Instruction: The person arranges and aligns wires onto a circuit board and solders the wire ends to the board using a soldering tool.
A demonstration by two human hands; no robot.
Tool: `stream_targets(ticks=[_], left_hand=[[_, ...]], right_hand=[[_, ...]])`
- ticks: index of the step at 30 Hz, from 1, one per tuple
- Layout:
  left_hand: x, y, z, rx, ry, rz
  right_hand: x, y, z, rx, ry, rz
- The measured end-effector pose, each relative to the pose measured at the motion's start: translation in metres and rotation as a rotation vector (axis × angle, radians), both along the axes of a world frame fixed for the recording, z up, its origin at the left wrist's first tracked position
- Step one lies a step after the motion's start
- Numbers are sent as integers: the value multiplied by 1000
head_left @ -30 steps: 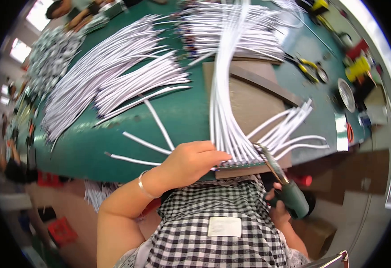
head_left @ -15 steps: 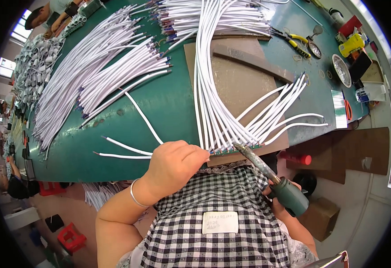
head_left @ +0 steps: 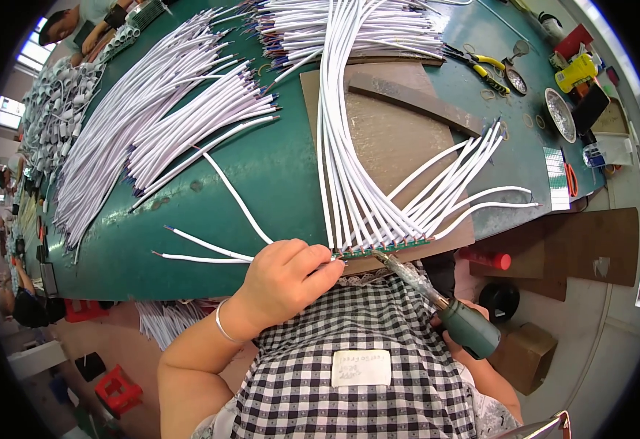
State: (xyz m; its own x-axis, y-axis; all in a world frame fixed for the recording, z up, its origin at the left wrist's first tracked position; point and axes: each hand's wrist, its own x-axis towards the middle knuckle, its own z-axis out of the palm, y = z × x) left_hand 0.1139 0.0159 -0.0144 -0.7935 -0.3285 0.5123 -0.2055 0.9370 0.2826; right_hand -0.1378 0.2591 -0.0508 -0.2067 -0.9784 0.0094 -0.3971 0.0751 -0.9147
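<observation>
My left hand [head_left: 290,276] is closed at the near edge of the table, its fingertips pinching a white cable [head_left: 210,258] that runs in from the left. Just beyond those fingertips lies a narrow green circuit strip [head_left: 422,241], with a fan of white cables [head_left: 345,146] ending along it. A soldering iron [head_left: 468,328] with a green handle is gripped in my right hand [head_left: 453,347], which its handle partly hides. The iron's tip is by the strip's near edge, right of my left fingertips; whether it touches cannot be made out.
A brown board [head_left: 400,95] lies under the cables, a dark bar [head_left: 415,104] across it. Bundles of white cables [head_left: 195,121] cover the left of the green table [head_left: 283,183]. Yellow-handled pliers [head_left: 484,73] and a metal bowl [head_left: 558,115] are far right. A co-worker [head_left: 89,25] sits far left.
The iron's tip has moved left and a little toward me, along the strip. My left hand has shifted slightly nearer to me, its fingers less tightly curled.
</observation>
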Motion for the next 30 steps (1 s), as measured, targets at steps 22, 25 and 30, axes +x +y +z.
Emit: stream_targets(ticks=[22, 25, 30], left_hand=[[-10, 7, -8, 63, -20, 47], [-9, 6, -9, 72, -5, 30], [-8, 7, -12, 76, 7, 35]], right_hand=[[10, -18, 6, -196, 225, -71], [8, -16, 7, -155, 340, -51], [2, -8, 6, 14, 318, 121]])
